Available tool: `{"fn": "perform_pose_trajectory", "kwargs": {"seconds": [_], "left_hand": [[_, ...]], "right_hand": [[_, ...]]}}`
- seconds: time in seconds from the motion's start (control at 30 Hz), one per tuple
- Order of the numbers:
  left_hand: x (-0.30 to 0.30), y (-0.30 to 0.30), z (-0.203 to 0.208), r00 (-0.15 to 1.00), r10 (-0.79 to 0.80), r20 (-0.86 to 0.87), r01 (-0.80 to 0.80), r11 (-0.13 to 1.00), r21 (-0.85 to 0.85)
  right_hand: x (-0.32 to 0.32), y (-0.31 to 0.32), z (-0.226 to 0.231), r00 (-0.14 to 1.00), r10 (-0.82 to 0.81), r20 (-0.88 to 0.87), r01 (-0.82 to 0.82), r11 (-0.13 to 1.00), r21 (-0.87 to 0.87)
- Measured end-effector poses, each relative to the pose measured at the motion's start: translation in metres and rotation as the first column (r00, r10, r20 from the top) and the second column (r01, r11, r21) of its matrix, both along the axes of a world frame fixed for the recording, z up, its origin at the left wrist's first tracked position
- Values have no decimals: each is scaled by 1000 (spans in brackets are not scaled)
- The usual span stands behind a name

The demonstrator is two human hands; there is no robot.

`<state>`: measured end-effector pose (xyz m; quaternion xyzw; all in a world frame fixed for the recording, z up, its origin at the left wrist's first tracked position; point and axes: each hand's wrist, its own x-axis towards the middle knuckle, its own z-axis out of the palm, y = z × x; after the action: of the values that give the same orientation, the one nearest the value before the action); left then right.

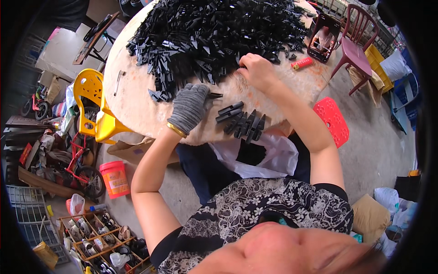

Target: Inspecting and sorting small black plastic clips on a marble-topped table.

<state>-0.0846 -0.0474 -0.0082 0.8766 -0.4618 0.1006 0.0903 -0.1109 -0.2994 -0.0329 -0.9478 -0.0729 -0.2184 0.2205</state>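
Note:
My left hand [188, 108], in a grey knit glove, is closed around a small black pointed plastic piece [215, 96] whose tip sticks out to the right. My bare right hand [258, 72] is at the near edge of a large heap of black plastic pieces [219, 39], its fingers curled together. Whatever its fingertips hold is hidden. Between my forearms, at the table's near edge, lies a small group of black pieces [248, 125], several of them side by side. Below that edge a white plastic bag [278, 157] lies open on my lap, with black showing inside.
The round table [132, 100] also bears a red cylinder [301, 63], a propped phone [325, 39] and a thin metal tool [118, 82]. Around it stand a yellow chair [107, 121], a red stool [333, 121], a maroon chair [358, 55] and a red bucket [115, 179].

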Motion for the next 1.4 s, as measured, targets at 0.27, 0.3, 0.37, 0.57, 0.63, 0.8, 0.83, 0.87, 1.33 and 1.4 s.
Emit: {"fn": "perform_pose_trajectory", "kwargs": {"seconds": [0.27,0.3,0.37,0.57,0.63,0.8,0.83,0.87,1.33,1.4], "left_hand": [[-1,-2,-7,991,60,-115,-81,980,-180],[-2,-4,-2,948,65,-312,-132,971,-199],[-6,-5,13,750,49,-660,-238,951,-199],[-9,-15,9,883,-108,-457,-8,970,-245],[-17,-17,9,962,-130,-242,87,980,-180],[-13,-12,2,979,-149,139,121,974,191],[-14,-12,5,987,-104,121,81,980,181],[-14,-13,7,993,-58,102,39,984,173],[-4,3,6,989,-48,-140,33,993,-110],[-5,1,8,993,-42,-113,34,997,-71]], "right_hand": [[-9,23,3,871,490,44,-489,852,190],[-12,25,7,865,501,27,-495,843,212],[-12,28,4,850,526,33,-523,834,175],[-12,26,0,867,498,9,-492,853,173],[-11,24,-1,867,498,22,-495,855,155],[-12,23,0,840,542,36,-537,817,211],[-12,24,3,849,528,-1,-510,822,253],[-13,23,6,856,515,-39,-483,825,294],[-13,22,5,887,457,-69,-430,870,241],[-13,21,4,885,463,-53,-439,866,238]]}}
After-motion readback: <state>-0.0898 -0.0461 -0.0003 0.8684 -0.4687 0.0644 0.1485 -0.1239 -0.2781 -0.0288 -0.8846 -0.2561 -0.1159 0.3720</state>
